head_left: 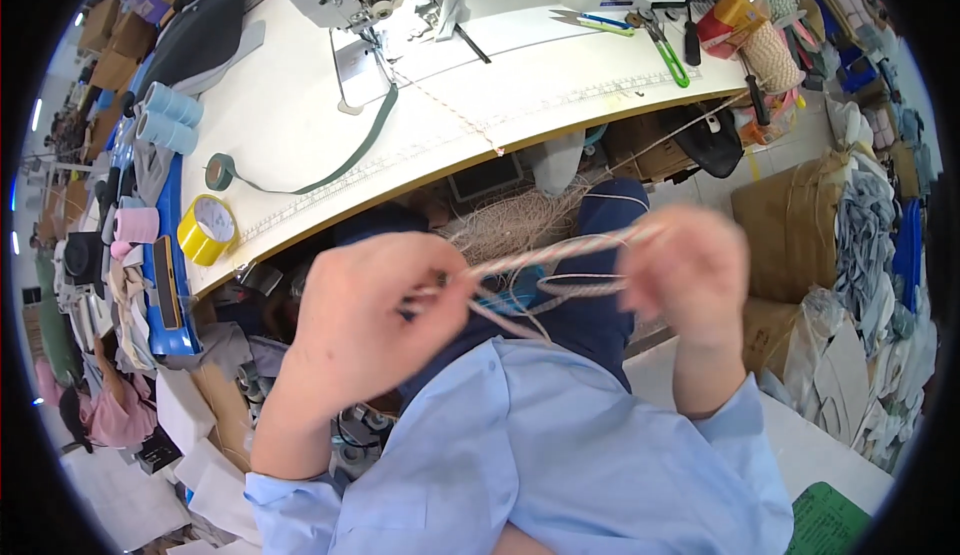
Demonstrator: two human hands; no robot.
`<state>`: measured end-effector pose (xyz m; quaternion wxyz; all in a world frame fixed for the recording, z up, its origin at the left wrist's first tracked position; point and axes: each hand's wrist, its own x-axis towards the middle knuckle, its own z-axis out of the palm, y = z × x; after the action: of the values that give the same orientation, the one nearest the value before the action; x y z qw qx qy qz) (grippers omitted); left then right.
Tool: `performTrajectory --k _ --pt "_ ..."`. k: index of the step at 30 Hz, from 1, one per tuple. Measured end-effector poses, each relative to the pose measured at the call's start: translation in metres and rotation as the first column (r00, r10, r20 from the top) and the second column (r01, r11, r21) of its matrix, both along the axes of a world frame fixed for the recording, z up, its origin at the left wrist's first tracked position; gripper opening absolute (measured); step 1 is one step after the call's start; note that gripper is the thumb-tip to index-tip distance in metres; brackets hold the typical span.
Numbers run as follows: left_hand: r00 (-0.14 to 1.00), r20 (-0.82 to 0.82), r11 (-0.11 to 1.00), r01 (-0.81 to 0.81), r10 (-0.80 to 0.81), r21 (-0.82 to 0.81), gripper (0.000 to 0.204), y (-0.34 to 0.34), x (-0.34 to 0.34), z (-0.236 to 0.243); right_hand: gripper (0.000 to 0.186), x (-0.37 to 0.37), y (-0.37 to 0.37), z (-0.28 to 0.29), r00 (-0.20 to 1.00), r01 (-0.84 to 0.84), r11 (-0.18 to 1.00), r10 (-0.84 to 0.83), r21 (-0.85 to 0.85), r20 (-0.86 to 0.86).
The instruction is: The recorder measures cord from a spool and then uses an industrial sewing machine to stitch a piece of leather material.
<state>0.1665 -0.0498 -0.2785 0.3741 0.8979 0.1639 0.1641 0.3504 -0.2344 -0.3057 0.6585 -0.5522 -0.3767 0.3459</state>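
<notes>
Above my lap, my left hand (375, 305) and my right hand (690, 265) are both closed on a thin pale cord with orange flecks (565, 251). It stretches between them in several strands, with loops slack below. Small dark bits show inside my left fist; what they are I cannot make out. My right fingers are blurred by motion. Under the table edge lies a tangled heap of similar cord (515, 220). Another length of cord (450, 110) runs from the sewing machine (380, 0) over the table's front edge.
On the white table (290, 125) lie a dark green strip (365, 140), a yellow tape roll (207, 227) and green-handled scissors (668, 60). A cord cone (772, 60) stands at the right end, blue thread spools (168, 118) at the left. Brown sacks (790, 225) stand at right.
</notes>
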Motion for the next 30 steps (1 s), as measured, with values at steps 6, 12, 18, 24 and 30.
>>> performTrajectory --k 6,12,18,24,30 --pt "0.965 -0.201 0.967 -0.201 0.168 -0.155 0.017 0.031 -0.032 -0.025 0.025 0.084 -0.061 0.039 0.986 0.148 0.817 -0.077 0.558 -0.148" --pt "0.932 -0.192 0.840 -0.360 0.306 -0.407 0.024 0.053 -0.116 -0.041 0.028 0.129 -0.143 0.055 0.984 0.161 0.790 -0.080 0.592 -0.162" --pt "0.743 -0.268 0.706 -0.668 0.613 -0.236 0.010 0.065 -0.183 -0.045 0.028 0.178 -0.243 0.023 0.907 0.420 0.766 -0.371 0.487 -0.200" --pt "0.630 -0.294 0.644 -0.763 0.719 -0.061 0.012 0.068 -0.239 -0.068 0.028 0.150 -0.279 0.017 0.909 0.415 0.702 -0.341 0.578 -0.238" --pt "0.725 -0.349 0.674 -0.685 0.594 -0.276 0.026 0.049 -0.188 -0.077 0.034 0.119 -0.262 0.049 0.923 0.361 0.796 -0.378 0.486 -0.068"
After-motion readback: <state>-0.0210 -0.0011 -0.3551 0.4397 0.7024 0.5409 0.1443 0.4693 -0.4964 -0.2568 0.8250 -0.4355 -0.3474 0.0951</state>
